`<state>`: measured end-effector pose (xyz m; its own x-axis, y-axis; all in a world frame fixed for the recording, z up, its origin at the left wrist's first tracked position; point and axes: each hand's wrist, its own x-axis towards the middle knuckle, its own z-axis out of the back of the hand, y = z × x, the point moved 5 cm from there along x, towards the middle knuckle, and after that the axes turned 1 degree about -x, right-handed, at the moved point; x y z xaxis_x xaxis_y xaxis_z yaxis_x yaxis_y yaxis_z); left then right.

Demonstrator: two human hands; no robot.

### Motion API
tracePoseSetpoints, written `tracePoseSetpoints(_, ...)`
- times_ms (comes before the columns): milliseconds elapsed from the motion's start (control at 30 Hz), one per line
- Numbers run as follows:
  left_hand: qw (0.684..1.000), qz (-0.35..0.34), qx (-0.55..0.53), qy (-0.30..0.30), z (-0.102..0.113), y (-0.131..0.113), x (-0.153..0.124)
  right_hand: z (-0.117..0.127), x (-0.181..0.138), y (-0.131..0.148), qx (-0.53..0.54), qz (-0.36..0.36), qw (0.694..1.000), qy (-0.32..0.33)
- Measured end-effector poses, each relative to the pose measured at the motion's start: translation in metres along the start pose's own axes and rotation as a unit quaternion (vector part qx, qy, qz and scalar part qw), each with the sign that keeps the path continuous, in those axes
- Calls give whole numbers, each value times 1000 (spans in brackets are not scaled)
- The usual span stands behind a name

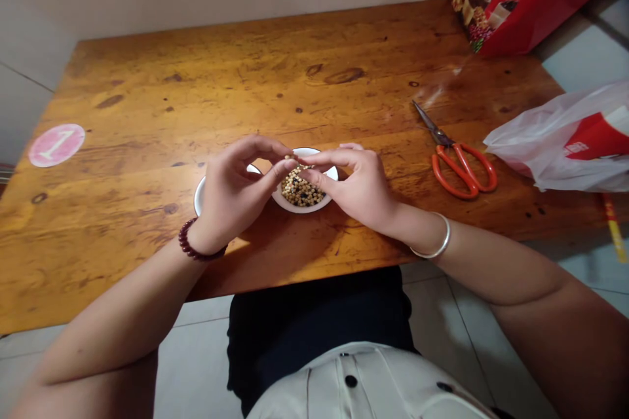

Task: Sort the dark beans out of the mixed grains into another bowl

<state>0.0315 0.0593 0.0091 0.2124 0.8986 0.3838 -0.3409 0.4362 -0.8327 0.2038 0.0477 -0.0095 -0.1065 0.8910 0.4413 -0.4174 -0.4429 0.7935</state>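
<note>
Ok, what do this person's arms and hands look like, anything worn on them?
No sleeves or gloves are worn. The left hand has a dark red beaded bracelet at its wrist. The right hand has a plain silver bangle at its wrist. No rings show.

- Warm, even indoor light falls on the wooden table [314,65], which is brightest across its middle and carries a soft sheen on the varnish.
- The left hand [230,193] and right hand [361,186] throw a dark shadow toward the near edge, so the light comes from above and ahead.
- Pale reflections streak the wood beyond the scissors [457,160].
- Wide-angle distortion bows the table's edges; the corners soften, and the beans [299,190] look slightly smeared.
</note>
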Motion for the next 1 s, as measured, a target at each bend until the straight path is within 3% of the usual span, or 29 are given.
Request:
tracePoseSetpoints(167, 1000, 5, -5, -24, 3, 0, 2, -4, 0, -4, 67, 4, 998, 10)
tracePoseSetpoints(533, 998, -7, 61, -18, 10, -10, 3, -12, -2, -9, 171, -26, 984, 44)
tracePoseSetpoints(1000, 992, -5, 122, 2, 13, -4, 4, -18, 0, -21, 141, -54, 988, 42)
